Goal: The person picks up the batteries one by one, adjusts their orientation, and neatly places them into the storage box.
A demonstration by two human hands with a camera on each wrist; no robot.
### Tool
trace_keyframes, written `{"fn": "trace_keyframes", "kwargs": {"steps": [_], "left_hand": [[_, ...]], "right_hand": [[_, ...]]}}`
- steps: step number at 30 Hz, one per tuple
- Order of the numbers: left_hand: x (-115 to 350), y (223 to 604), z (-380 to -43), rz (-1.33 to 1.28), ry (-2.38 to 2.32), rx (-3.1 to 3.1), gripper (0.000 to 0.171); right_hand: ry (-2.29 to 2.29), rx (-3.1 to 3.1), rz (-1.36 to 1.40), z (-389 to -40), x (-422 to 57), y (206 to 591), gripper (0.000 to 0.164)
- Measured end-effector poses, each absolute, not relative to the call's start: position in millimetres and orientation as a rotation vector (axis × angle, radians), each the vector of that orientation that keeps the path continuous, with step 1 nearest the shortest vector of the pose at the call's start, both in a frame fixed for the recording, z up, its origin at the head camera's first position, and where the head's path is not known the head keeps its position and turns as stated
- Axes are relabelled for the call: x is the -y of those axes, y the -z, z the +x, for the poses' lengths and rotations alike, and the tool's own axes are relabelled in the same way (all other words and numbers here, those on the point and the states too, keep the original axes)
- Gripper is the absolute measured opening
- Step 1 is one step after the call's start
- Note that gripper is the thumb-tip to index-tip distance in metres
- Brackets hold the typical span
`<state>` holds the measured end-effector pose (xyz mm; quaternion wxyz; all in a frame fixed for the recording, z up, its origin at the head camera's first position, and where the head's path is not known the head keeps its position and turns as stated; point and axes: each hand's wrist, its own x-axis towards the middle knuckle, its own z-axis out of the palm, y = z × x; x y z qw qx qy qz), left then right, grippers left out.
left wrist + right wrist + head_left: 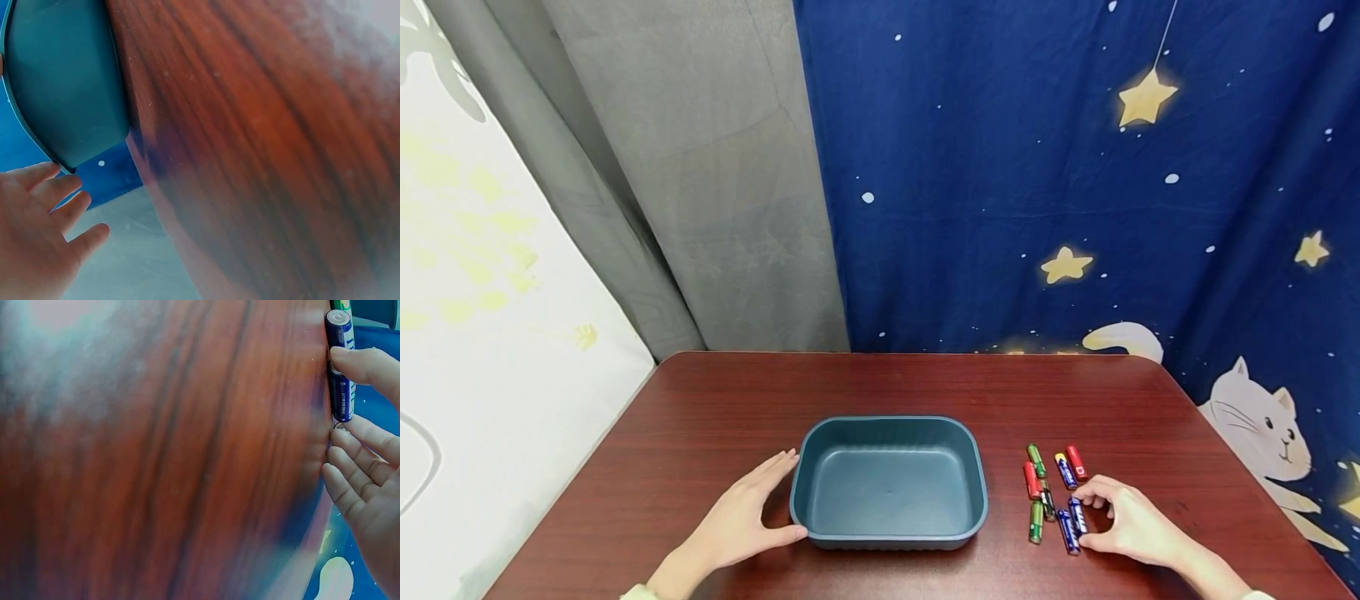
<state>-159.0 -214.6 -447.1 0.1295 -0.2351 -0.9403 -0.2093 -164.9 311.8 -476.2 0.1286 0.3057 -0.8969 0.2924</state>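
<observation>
A dark teal rectangular basin (887, 500) stands in the middle of the table. At its left side is my left hand (737, 517), thumb and straight fingers spread, with fingertips at the rim. My right hand (1127, 521) pinches a blue battery (1077, 517) lengthwise, thumb at the near end and index finger at the far end; the right wrist view shows this blue battery (341, 397) too. Beside it lies another blue battery (1068, 532). Farther back are a blue-and-yellow battery (1064, 471) and a red battery (1077, 463).
Left of the blue batteries lie a green battery (1037, 460), a red battery (1032, 481), a dark battery (1048, 502) and another green battery (1036, 522). All rest on the reddish-brown table (760, 383). A blue curtain (940, 208) with stars hangs behind it.
</observation>
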Motion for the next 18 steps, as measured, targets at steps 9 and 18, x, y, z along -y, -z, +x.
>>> {"fn": "trace_keyframes", "kwargs": {"steps": [9,18], "left_hand": [[214.4,447.7,-159.0,-0.689,0.624,2.721,0.086],[214.1,447.0,-159.0,-0.676,0.637,2.747,0.086]], "right_hand": [[-0.856,2.64,0.855,-165.6,-314.2,473.9,0.04],[-0.872,2.583,0.814,-173.2,-311.6,460.6,0.04]]}}
